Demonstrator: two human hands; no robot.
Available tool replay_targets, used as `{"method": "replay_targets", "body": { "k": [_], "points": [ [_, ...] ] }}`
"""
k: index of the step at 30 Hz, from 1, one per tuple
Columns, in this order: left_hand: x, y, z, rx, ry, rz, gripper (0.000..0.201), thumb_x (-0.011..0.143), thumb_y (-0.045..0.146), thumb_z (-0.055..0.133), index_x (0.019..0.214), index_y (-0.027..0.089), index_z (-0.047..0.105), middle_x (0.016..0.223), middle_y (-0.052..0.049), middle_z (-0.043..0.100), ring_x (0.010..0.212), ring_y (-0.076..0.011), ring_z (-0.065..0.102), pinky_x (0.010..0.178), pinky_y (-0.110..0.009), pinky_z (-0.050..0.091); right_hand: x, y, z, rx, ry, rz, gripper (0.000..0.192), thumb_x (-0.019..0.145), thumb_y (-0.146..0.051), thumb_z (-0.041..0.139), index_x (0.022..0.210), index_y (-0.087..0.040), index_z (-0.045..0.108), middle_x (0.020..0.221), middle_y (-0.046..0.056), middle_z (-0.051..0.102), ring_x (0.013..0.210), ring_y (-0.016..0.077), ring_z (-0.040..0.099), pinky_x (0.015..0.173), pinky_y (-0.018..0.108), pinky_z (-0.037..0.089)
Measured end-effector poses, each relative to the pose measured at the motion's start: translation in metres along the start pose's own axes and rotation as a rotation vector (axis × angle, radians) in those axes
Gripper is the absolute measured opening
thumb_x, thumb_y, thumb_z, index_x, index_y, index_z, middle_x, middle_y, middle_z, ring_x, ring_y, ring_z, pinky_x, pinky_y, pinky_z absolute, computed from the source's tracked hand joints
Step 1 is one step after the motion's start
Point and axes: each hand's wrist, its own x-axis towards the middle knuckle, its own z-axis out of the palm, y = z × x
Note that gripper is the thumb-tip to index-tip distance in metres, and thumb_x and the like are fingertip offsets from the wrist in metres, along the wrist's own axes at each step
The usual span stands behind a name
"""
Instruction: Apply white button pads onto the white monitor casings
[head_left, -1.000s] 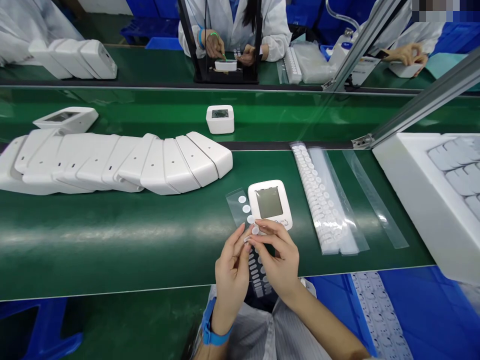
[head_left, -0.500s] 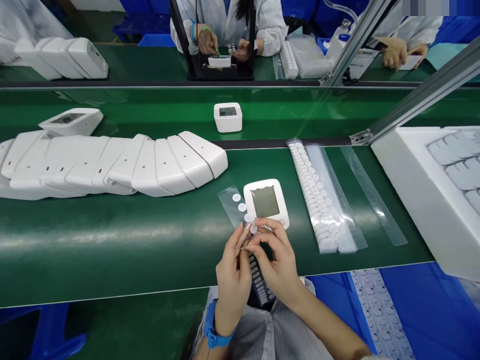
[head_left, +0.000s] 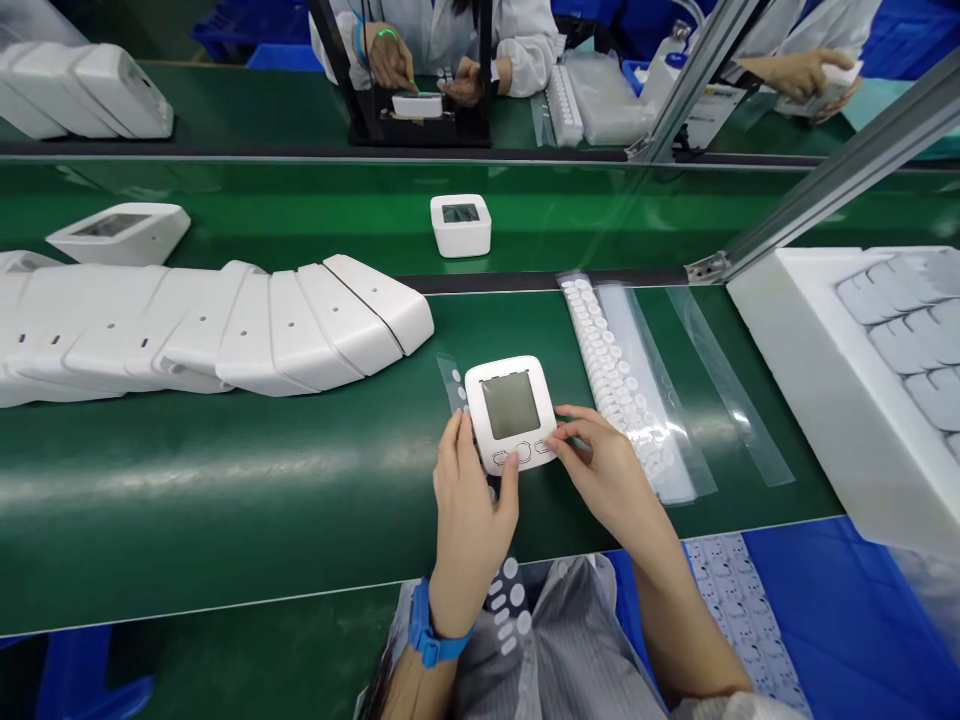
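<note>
White monitor unit point(head_left: 511, 410) lay face up on the green belt point(head_left: 225, 500), centre of frame, grey screen up. Left hand point(head_left: 469, 510) sat at its lower left: fingers together along the left edge, thumb point(head_left: 510, 475) pressed on the lower front by the buttons. Right hand point(head_left: 611, 470) came in from lower right, fingertips point(head_left: 561, 432) pinched together and touching the unit's lower right corner; whether anything sat between them could not be told. Unit was framed between both hands, held at the bottom edge only. Clear strip with white dots point(head_left: 452, 380) poked out just left of the unit, partly under it. Row of white housings point(head_left: 225, 320) leaned over at left of frame. Strips of round white pads point(head_left: 615, 380) lay right of the unit, near the right hand. White foam tray point(head_left: 825, 350) at far right. Small white box point(head_left: 460, 224) sat upper centre.
</note>
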Motion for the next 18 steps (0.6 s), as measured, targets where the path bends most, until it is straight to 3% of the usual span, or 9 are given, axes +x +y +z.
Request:
{"method": "replay_targets", "body": {
  "k": [5,18],
  "points": [
    [0.003,0.006,0.011,0.108,0.063,0.037,0.067,0.095,0.042,0.053,0.152,0.020,0.025,0.152,-0.020,0.036,0.141,-0.0361,0.039,0.109,-0.057,0.041,-0.001,-0.002,0.000,0.010,-0.007,0.011,0.016,0.090,-0.024,0.059,0.078,-0.019,0.068,0.129,0.012,0.060,0.115,0.0257,0.065,0.091,0.039,0.061],
    [0.005,0.014,0.017,0.229,0.118,0.054,0.073,0.091,0.042,0.058,0.149,0.010,0.028,0.147,-0.025,0.039,0.136,-0.0389,0.043,0.104,-0.054,0.045,-0.004,0.003,0.004,0.028,0.029,-0.001,0.016,0.090,-0.026,0.057,0.078,-0.020,0.065,0.130,0.012,0.060,0.108,0.0256,0.068,0.092,0.044,0.060]
  ]
}}
